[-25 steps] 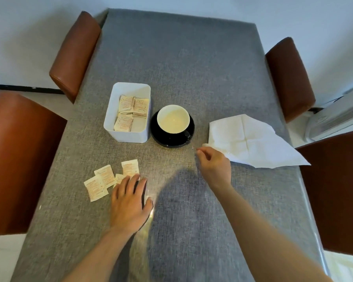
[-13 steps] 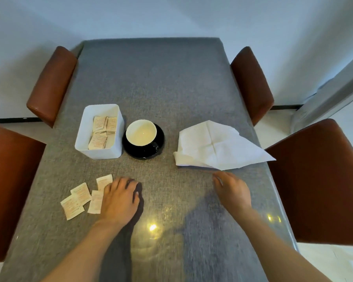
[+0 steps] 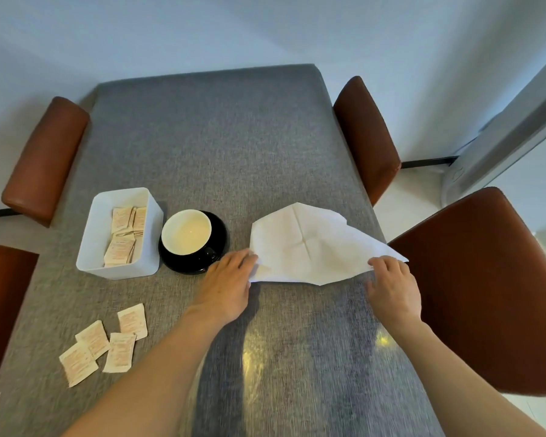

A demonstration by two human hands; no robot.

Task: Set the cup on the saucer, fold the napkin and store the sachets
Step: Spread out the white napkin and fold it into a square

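Note:
A white napkin [image 3: 309,244] lies unfolded and creased on the grey table [image 3: 221,137], right of centre. My left hand [image 3: 224,288] pinches its near left corner. My right hand [image 3: 394,288] pinches its right corner by the table edge. A white cup [image 3: 186,231] stands on a black saucer [image 3: 218,238] just left of the napkin. Several sachets [image 3: 108,342] lie loose at the near left. More sachets [image 3: 123,238] sit inside a white box [image 3: 90,234] left of the cup.
Brown chairs flank the table: one at far left [image 3: 41,159], one at far right [image 3: 366,137], one close at right [image 3: 486,279] and one at near left [image 3: 0,294]. A white appliance [image 3: 501,137] stands by the wall at right.
My left hand left the loose sachets and went right to the napkin's left corner. My right hand moved up to the napkin's right corner. The camera view shifted.

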